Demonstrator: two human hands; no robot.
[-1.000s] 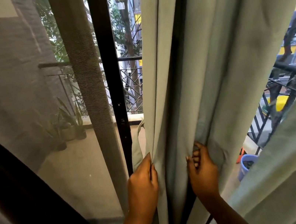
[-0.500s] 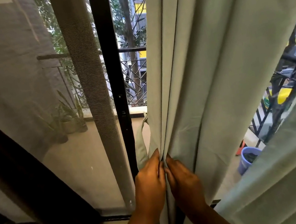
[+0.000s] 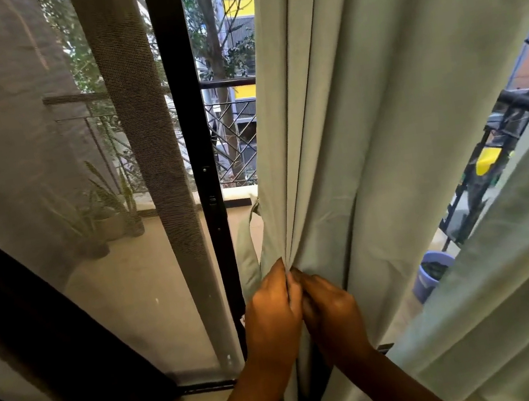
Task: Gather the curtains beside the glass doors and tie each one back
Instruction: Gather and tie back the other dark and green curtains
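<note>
Hands (image 3: 303, 312) on curtain (image 3: 369, 149) — fingertips hidden

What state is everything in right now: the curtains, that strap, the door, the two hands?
Green curtain: bunched into folds, not yet tied.
Tie-back strap: hanging loose at the curtain's left edge.
Left hand: pinching the gathered folds.
Right hand: gripping the same folds, touching the left hand.
Second green curtain: hanging loose at lower right.
Sheer curtain: hanging untied on the left.
Door frame: upright; open or closed, cannot tell.
</note>
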